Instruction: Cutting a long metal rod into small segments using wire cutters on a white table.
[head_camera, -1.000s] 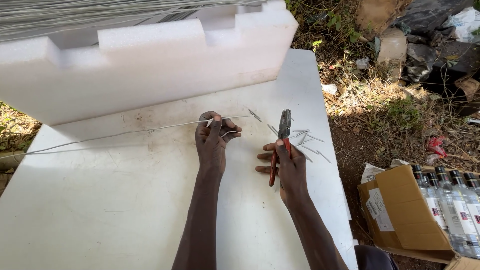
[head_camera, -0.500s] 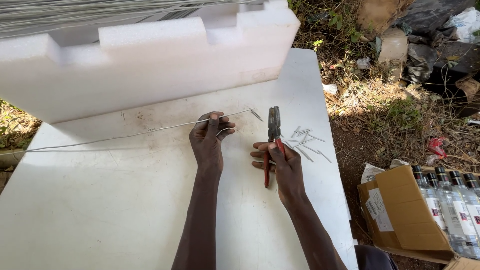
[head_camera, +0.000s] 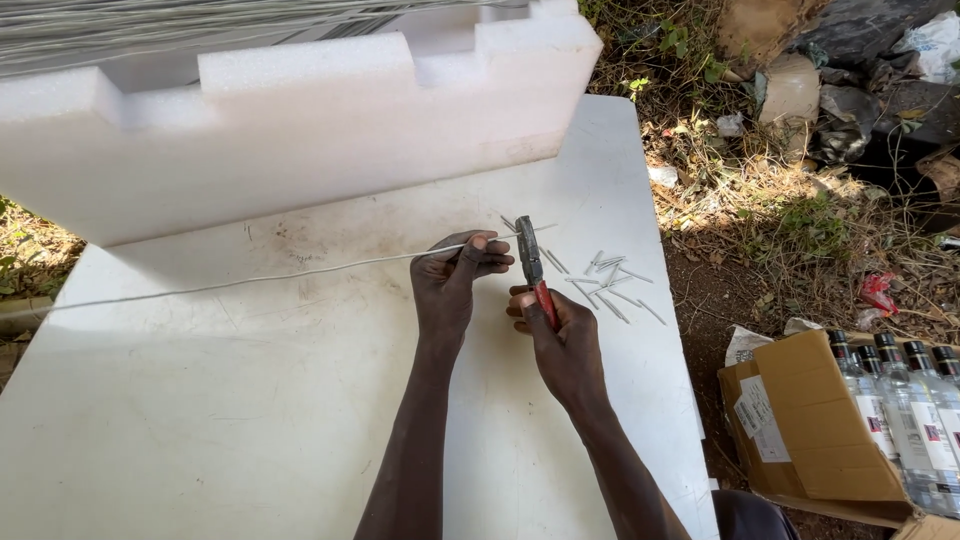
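So from my head view, my left hand (head_camera: 452, 285) is pinched shut on a long thin wire (head_camera: 250, 283) near its right end, thumb and fingers closed around it just above the white counter (head_camera: 200, 400). That wire runs from the hand way off to the left, low across the counter and out past its left edge, and a short bit of it pokes out to the right of my fingers. My right hand (head_camera: 560, 335) is just beside the left, wrapped around the red handles of a pair of pliers (head_camera: 533, 270), holding them nose-up so the grey head sits right at the wire's free end. I can't tell whether the nose is actually biting the wire or only touching it, it's too small to make out. To the right of the pliers there's a loose scatter of short cut pieces (head_camera: 610, 280) lying flat on the counter, some crossing each other, a couple more right by the plier head. Along the far side of the counter stands a big white foam block (head_camera: 300, 130) with notches cut in its top edge. Off the counter to the right it's dirt, dry grass and litter, and down in the lower right corner there's an open cardboard box (head_camera: 800, 430) with clear bottles (head_camera: 900, 400) standing in it, well apart from both hands.
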